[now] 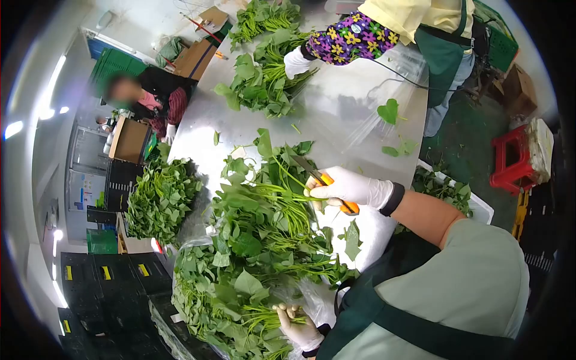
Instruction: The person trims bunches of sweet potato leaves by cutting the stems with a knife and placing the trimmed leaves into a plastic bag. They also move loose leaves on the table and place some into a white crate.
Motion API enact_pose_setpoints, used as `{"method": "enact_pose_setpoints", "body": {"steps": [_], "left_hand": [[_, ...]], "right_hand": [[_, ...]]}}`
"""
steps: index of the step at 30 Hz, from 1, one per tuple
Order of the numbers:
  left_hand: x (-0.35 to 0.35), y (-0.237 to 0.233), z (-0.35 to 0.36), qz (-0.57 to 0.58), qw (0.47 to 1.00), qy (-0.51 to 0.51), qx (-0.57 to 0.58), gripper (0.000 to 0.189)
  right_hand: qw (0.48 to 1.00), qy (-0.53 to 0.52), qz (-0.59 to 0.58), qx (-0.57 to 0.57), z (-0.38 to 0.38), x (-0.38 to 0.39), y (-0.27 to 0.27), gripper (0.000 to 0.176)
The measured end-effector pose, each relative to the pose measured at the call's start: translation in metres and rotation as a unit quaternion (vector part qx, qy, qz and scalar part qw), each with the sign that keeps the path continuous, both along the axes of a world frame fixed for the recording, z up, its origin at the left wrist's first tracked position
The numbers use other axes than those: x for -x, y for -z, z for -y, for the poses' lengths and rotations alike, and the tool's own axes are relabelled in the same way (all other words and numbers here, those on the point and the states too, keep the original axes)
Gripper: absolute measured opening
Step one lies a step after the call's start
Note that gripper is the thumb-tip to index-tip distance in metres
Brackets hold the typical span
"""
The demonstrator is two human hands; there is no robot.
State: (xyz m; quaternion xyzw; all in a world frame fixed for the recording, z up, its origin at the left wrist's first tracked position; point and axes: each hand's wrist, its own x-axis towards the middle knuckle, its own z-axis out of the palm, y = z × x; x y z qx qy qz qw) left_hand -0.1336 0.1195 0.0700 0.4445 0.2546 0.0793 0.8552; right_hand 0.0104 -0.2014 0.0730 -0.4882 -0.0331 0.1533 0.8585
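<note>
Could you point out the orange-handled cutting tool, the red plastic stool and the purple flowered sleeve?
Orange-handled cutting tool [350, 209]: head view, lower end of the handle.
Red plastic stool [527, 145]: head view, its side frame.
Purple flowered sleeve [354, 39]: head view, middle of the fabric.

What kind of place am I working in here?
Probably a produce sorting or packing room. It has a broad metal worktable, heaped bunches of leafy greens on and around it, and dark crates with yellow labels beside the work area.
</note>
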Motion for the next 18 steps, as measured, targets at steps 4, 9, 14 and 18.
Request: {"method": "enact_pose_setpoints", "body": {"steps": [4, 9, 14, 18], "left_hand": [[-0.011, -0.012, 0.015, 0.027, 0.997, -0.029, -0.069, 0.012], [-0.043, -0.027, 0.040, 0.078, 0.991, 0.025, -0.104, 0.017], [-0.079, -0.019, 0.076, 0.131, 0.968, 0.212, -0.007, 0.027], [-0.085, -0.031, 0.088, 0.057, 0.968, 0.244, 0.014, 0.034]], "right_hand": [[0.999, 0.022, 0.016, -0.032, -0.009, -0.001, -0.004, 0.017], [0.999, -0.014, 0.017, -0.039, -0.028, 0.004, -0.022, 0.019], [0.995, -0.085, -0.026, -0.043, -0.079, 0.012, -0.020, 0.020], [0.999, -0.045, -0.014, 0.014, -0.099, 0.012, -0.004, 0.020]]}}
